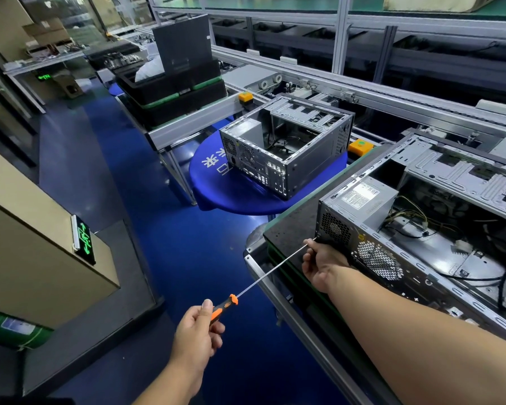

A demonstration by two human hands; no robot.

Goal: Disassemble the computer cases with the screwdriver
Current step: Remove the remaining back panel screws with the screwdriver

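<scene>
A conveyor line (319,80) of grey aluminium rails crosses the view from 11 o'clock to 3 o'clock above a blue floor (146,200). The near case (438,229) fills the 3 o'clock side, lying open side up on a dark pallet (289,223), with its rear panel of fan grilles facing the person, a grey power supply in the near corner and loose cables inside. A round blue table (216,182) sits just above centre and carries the far case (287,144), also open on top, well apart from the near one. Stacked black trays (170,92) stand at 11 o'clock on the line. A beige cabinet (35,235) with a green lit sign is at 9 o'clock.

The right hand (322,264), right of centre, pinches the upper shaft of the screwdriver (263,276) just beside the near case's lower rear corner; the tip touches that corner. The left hand (197,331), at 6 o'clock, is wrapped round the orange and black handle. The long steel shaft slants up toward 2 o'clock between the two hands, which are well apart.
</scene>
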